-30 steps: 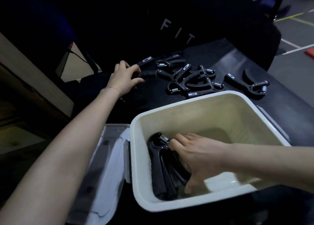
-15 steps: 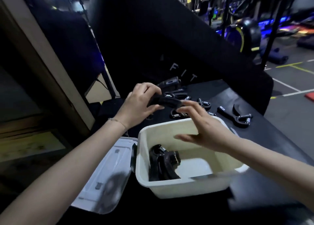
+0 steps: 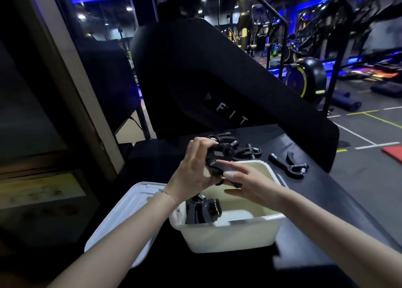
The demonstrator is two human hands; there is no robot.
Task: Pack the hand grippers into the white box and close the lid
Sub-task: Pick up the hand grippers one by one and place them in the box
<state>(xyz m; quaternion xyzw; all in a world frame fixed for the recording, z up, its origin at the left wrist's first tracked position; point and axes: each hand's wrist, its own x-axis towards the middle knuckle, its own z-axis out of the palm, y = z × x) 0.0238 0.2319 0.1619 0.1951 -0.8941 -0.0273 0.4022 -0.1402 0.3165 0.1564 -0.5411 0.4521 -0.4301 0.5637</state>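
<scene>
Since half a second ago both hands have closed together over the white box (image 3: 228,233), and the view has tipped up to take in more of the gym. Nearest, at 6 o'clock, the open box sits on a black padded surface (image 3: 315,200), with two or so black hand grippers (image 3: 202,209) leaning against its left inner wall; its lid (image 3: 121,218) lies flat just beside it at 9 o'clock, touching or nearly touching the box's left rim. Above the box's far half, the left hand (image 3: 191,174) wraps its fingers (image 3: 200,144) around the held gripper (image 3: 219,159), thumb side toward the camera, clamped firmly on it. The right hand (image 3: 250,183) meets it from 3 o'clock with fingers only partly curled, fingertips (image 3: 230,174) resting on the same gripper's lower handle; whether it truly grasps cannot be told. Beyond the hands, at 12 o'clock, a pile of loose grippers (image 3: 245,151) lies on the surface, and a single gripper (image 3: 289,163) lies apart at 2 o'clock. Behind rises a black slanted pad (image 3: 217,81) lettered FIT, then a dim gym floor with painted lines, blue lighting and machines at 1 to 3 o'clock
</scene>
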